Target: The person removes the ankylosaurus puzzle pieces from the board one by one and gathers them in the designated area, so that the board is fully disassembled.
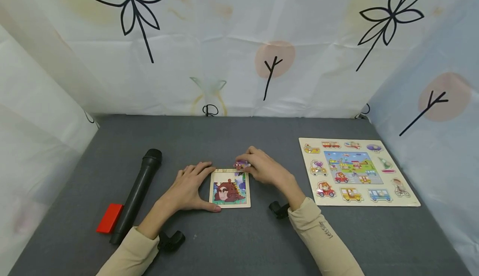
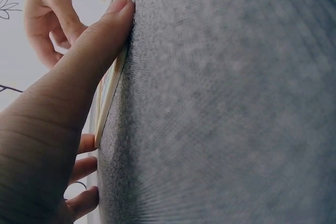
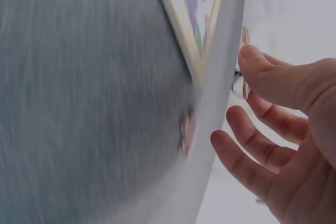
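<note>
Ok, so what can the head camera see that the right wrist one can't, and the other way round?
Only the head view shows the mic, the red block and the big puzzle. Only the right wrist view shows the palm of the right hand, plus a blurry pink thing on the table that I can't pick out in the head view. Both show the right hand pinching a piece, and the small board on the table.

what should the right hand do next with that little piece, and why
Probably lower the piece onto the board and try it there: the right hand pinches it, raised, by the board's far edge, and the left hand already touches the board and could steady it. Which spot it fits, I can't tell.
</note>
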Demonstrator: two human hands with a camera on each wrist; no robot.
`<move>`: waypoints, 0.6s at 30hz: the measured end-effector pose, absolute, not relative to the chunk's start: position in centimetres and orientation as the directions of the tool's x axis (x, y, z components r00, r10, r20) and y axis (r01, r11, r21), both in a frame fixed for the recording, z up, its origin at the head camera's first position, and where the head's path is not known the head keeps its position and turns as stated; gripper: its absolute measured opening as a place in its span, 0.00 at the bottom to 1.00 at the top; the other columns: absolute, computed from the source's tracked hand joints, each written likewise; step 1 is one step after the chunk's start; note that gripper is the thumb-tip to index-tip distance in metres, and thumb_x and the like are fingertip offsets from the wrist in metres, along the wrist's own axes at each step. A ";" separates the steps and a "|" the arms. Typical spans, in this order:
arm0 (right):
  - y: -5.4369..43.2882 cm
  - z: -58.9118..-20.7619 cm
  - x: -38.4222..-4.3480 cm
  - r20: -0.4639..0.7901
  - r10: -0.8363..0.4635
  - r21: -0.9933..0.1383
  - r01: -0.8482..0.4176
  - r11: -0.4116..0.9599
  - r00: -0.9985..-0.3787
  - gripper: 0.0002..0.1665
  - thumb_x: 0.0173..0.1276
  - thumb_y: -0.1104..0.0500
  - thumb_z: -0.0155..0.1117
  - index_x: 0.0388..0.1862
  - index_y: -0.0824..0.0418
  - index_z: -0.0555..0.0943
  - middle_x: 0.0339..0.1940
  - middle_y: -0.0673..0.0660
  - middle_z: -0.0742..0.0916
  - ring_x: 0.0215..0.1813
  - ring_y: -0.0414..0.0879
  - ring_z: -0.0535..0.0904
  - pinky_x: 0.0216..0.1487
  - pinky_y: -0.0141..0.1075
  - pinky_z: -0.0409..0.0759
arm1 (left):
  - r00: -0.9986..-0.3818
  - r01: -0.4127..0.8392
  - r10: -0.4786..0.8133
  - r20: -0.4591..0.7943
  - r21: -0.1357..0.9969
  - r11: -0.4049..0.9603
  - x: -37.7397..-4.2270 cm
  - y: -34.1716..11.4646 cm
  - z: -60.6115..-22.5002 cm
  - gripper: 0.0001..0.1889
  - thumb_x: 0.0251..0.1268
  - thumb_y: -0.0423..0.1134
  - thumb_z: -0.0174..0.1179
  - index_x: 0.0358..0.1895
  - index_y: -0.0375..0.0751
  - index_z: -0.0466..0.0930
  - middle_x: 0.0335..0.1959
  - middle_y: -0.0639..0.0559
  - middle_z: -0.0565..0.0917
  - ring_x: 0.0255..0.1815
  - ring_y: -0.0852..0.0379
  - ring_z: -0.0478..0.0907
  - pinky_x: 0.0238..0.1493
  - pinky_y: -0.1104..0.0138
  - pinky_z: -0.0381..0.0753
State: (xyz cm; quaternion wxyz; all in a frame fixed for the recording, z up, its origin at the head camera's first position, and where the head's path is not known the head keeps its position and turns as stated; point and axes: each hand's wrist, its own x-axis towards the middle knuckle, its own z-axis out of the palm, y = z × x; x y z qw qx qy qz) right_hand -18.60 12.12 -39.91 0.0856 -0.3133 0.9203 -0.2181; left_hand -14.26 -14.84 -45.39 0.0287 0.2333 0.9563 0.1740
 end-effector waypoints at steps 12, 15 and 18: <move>17.9 -39.3 -20.3 -0.050 -0.531 -0.410 -0.467 0.784 -0.846 0.20 0.74 0.65 0.63 0.64 0.64 0.82 0.49 0.62 0.82 0.44 0.50 0.76 0.46 0.42 0.74 | -0.890 0.437 0.455 0.030 0.342 0.832 -14.2 -14.9 -45.4 0.61 0.33 0.77 0.75 0.74 0.48 0.70 0.76 0.45 0.69 0.71 0.35 0.69 0.60 0.39 0.69; 18.9 -39.6 -20.5 -0.058 -0.525 -0.399 -0.463 0.792 -0.849 0.20 0.73 0.66 0.63 0.63 0.64 0.82 0.48 0.63 0.82 0.42 0.50 0.76 0.44 0.41 0.74 | -0.891 0.435 0.454 0.026 0.341 0.833 -14.2 -14.8 -45.4 0.61 0.32 0.77 0.75 0.74 0.48 0.70 0.77 0.45 0.69 0.71 0.35 0.69 0.60 0.39 0.68; 19.6 -40.1 -20.5 -0.062 -0.532 -0.395 -0.469 0.790 -0.845 0.20 0.73 0.67 0.64 0.62 0.64 0.83 0.46 0.63 0.82 0.41 0.50 0.75 0.43 0.41 0.73 | -0.890 0.435 0.455 0.024 0.341 0.833 -14.2 -14.8 -45.4 0.61 0.32 0.77 0.75 0.74 0.48 0.70 0.77 0.46 0.69 0.72 0.35 0.69 0.60 0.39 0.68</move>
